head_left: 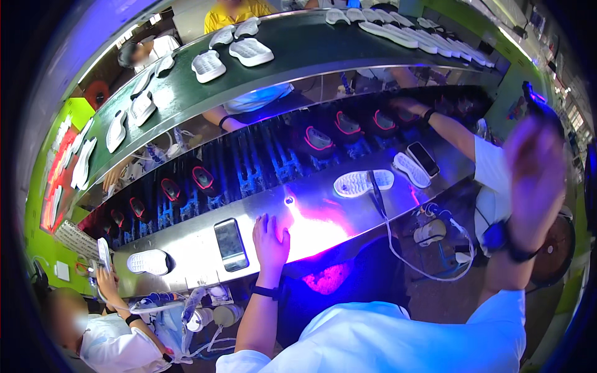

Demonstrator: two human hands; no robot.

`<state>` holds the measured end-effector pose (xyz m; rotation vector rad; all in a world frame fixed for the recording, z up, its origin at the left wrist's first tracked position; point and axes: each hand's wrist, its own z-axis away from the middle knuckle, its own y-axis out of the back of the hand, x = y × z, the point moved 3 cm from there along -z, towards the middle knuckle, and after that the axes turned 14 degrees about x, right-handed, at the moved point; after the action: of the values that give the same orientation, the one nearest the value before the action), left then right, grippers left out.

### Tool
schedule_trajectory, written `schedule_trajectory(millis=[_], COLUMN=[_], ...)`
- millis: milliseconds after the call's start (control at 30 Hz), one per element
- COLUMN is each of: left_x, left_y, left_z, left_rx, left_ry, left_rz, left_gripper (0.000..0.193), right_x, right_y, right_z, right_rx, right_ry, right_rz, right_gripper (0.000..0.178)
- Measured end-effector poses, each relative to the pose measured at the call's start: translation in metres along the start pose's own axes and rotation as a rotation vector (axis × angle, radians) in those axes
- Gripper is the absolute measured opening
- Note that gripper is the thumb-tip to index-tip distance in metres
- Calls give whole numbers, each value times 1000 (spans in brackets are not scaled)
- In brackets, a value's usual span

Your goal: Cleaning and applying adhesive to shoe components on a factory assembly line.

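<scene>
My left hand rests on the metal table ledge, fingers stretched out, with nothing in it. Just left of it lies a smartphone. A bright white and pink glare covers the ledge to its right, below a small glowing round spot. My right hand is raised high at the far right, smeared by motion. At its fingertips is a dark shape with a violet gleam; whether the hand holds it I cannot make out. A white shoe sole lies on the ledge, with a dark brush-like tool on a pale tube across it.
Behind the ledge, dark shoe uppers with glowing red rims stand along a blue-slatted conveyor. Beyond it a green belt carries several white soles. Co-workers sit left and right. Another phone lies near the right one.
</scene>
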<state>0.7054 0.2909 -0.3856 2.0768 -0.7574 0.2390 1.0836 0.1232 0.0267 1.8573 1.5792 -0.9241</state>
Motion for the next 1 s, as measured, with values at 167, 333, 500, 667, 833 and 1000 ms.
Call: schedule_trajectory(millis=[167, 333, 500, 667, 833, 1000], left_x=[8, 18, 13, 52, 51, -17], left_y=[7, 3, 1, 45, 106, 146], left_z=[0, -3, 8, 45, 142, 265], left_rx=[-9, -35, -16, -40, -328, -291], left_ry=[9, -1, 14, -67, -97, 368], left_rz=[-23, -23, -16, 319, 195, -112], left_gripper=[51, 51, 50, 34, 25, 33], right_x=[100, 149, 241, 282, 278, 241], right_y=[-9, 8, -12, -27, 12, 68], right_z=[155, 252, 288, 323, 381, 405], right_rx=[281, 552, 315, -136, -446, -150], right_ry=[-627, -877, -732, -693, -604, -1023], right_rz=[384, 39, 145, 410, 616, 715], right_gripper=[33, 32, 36, 28, 23, 18])
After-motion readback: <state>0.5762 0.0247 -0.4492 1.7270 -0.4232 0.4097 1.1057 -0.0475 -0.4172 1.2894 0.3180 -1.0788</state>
